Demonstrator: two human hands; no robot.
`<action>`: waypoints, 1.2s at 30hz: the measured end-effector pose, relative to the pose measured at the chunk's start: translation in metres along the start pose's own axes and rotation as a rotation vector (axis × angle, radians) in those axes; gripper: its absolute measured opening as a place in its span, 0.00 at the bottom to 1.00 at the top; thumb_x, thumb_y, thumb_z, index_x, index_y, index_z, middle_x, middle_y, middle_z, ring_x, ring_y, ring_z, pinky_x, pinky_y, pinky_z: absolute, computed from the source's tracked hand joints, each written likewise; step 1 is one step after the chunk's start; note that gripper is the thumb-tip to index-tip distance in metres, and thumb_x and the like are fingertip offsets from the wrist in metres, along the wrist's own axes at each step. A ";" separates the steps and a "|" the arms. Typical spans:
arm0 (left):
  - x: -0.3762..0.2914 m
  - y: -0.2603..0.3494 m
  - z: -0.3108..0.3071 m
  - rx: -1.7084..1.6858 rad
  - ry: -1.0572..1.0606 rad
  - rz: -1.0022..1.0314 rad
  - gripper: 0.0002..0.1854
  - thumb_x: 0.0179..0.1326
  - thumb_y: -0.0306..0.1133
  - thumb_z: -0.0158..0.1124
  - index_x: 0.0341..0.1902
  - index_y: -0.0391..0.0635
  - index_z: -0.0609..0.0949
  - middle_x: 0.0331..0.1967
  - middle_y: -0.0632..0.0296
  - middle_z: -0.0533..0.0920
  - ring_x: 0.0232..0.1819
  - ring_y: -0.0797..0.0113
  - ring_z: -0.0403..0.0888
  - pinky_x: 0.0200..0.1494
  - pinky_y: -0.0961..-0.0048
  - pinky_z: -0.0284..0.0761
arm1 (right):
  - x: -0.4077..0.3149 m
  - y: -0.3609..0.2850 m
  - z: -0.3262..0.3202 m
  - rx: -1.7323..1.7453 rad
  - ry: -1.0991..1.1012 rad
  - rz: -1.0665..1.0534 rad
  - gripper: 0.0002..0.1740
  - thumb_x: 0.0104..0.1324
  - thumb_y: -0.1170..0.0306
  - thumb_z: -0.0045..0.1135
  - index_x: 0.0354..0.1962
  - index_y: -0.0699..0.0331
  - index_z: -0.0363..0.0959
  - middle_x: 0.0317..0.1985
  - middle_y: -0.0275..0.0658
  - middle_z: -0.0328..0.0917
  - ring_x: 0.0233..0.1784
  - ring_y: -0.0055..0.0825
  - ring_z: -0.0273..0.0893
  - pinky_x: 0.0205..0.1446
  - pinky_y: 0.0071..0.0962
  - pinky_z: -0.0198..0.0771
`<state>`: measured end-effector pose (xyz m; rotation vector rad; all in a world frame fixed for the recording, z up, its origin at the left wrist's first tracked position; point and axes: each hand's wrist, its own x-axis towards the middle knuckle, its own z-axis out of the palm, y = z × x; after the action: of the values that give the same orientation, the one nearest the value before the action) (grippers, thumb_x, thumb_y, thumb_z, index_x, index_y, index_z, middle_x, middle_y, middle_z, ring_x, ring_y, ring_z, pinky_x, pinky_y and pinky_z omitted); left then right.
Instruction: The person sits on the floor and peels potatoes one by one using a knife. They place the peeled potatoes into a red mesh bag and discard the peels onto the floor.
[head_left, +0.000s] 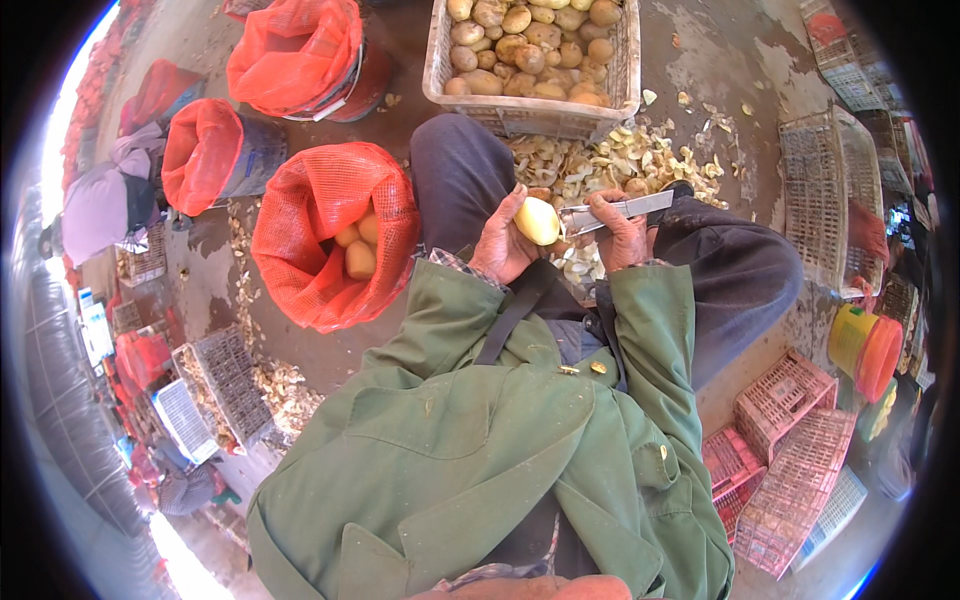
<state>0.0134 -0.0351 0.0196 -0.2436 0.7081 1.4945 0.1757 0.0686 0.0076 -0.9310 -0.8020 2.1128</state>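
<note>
My left hand (504, 238) holds a pale, peeled-looking potato (537, 221) between thumb and fingers. In my right hand (624, 232) is a metal peeler (581, 219) with a long flat handle, its head close against the right side of the potato. Both hands are above my lap. Left of my knee stands a red mesh bag (330, 180), its mouth spread wide, with several peeled potatoes (361, 259) inside. Beyond my knees a plastic crate (532, 112) holds many unpeeled potatoes (517, 52). Peelings (622, 154) lie heaped on the floor between my legs and the crate.
Red mesh bags line buckets (300, 60) at the upper left. A slatted crate (225, 382) and more peelings (289, 397) lie at the lower left. Stacked crates (829, 195), a yellow bucket (851, 334) and pink crates (795, 480) stand to the right. A bent-over person (105, 210) is at the far left.
</note>
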 end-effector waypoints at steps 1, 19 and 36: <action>-0.001 -0.001 0.003 -0.012 0.029 0.012 0.28 0.72 0.59 0.56 0.54 0.43 0.80 0.37 0.53 0.87 0.38 0.55 0.88 0.35 0.55 0.88 | 0.000 0.001 0.001 0.002 0.016 -0.016 0.08 0.65 0.72 0.66 0.40 0.66 0.77 0.36 0.39 0.81 0.34 0.29 0.82 0.31 0.29 0.79; 0.002 -0.001 -0.011 0.420 0.022 0.052 0.27 0.68 0.60 0.60 0.46 0.45 0.79 0.31 0.57 0.85 0.24 0.62 0.86 0.13 0.77 0.70 | -0.005 -0.006 0.004 -0.018 -0.062 -0.073 0.11 0.63 0.73 0.68 0.40 0.70 0.78 0.33 0.44 0.82 0.30 0.31 0.84 0.24 0.27 0.77; 0.001 -0.004 -0.004 0.359 0.087 0.083 0.17 0.68 0.47 0.67 0.46 0.46 0.79 0.31 0.63 0.83 0.25 0.70 0.83 0.16 0.73 0.79 | -0.010 0.000 0.005 -0.261 -0.168 -0.113 0.12 0.64 0.74 0.68 0.43 0.70 0.79 0.32 0.41 0.84 0.28 0.25 0.83 0.30 0.25 0.80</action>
<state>0.0156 -0.0373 0.0149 -0.0050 1.0513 1.4118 0.1766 0.0594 0.0139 -0.8245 -1.2105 2.0386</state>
